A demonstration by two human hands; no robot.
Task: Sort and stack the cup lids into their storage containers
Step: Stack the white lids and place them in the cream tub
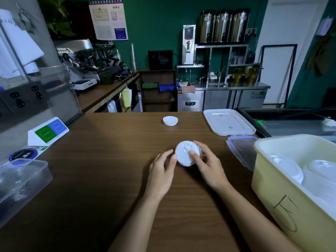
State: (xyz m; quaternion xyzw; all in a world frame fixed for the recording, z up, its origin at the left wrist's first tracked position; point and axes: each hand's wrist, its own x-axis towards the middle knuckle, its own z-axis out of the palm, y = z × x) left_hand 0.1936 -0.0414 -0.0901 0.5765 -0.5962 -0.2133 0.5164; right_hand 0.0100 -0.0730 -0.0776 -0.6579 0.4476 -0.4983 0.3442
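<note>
Left hand, right hand, gripped lids part-hidden

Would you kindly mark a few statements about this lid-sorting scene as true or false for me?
1. The left hand and the right hand both hold the near lid stack. True.
2. The yellow tub is empty. False: white lids lie inside it.
3. A far lid stack sits on the table, touched by neither hand. True.
4. The white rectangular cover rests on the yellow tub. False: it lies flat on the table, beyond the tub.
</note>
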